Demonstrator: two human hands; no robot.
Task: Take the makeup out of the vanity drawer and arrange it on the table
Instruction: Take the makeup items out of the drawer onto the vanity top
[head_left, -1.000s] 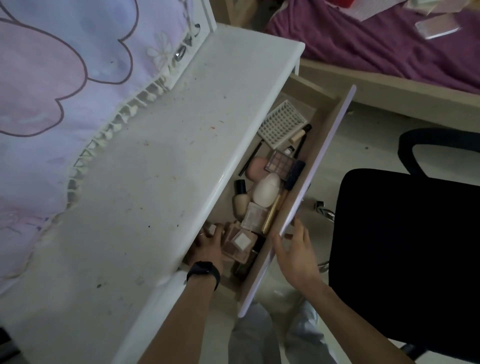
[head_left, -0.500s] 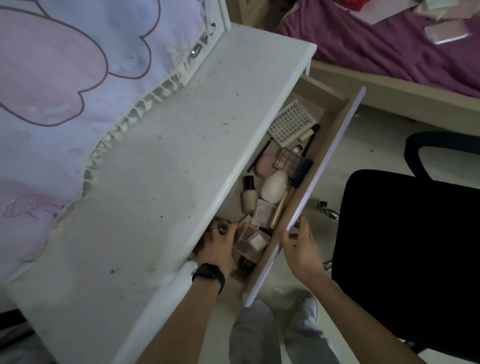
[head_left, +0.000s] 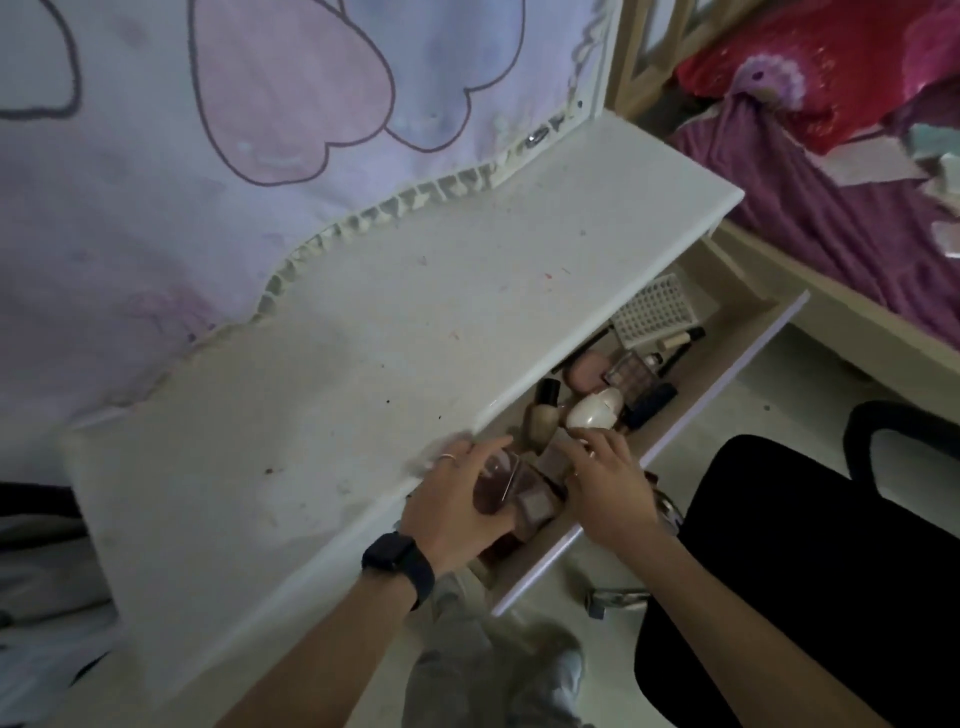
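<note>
The vanity drawer (head_left: 727, 395) stands pulled out under the white table top (head_left: 363, 374). In it lie a white grid organiser (head_left: 654, 312), a pink compact (head_left: 587, 371), an eyeshadow palette (head_left: 631, 371), a foundation bottle (head_left: 543, 415), a white egg-shaped case (head_left: 595, 408) and dark tubes (head_left: 652, 405). At the drawer's near end, by the table edge, my left hand (head_left: 452, 504) grips a pinkish clear bottle (head_left: 493, 486). My right hand (head_left: 608, 483) reaches in beside it, fingers stretched over a square-capped box (head_left: 535, 506). Further makeup beneath both hands is hidden.
A lilac cloth with heart outlines (head_left: 260, 130) hangs behind the table. A black office chair (head_left: 805, 545) stands right of the drawer. A bed with a purple cover (head_left: 831, 218) is at the back right. My legs are below the drawer.
My left hand has closed round the pinkish bottle and lifted it toward the table edge. My right hand has left the drawer front and moved into the drawer. The camera tilted up.
</note>
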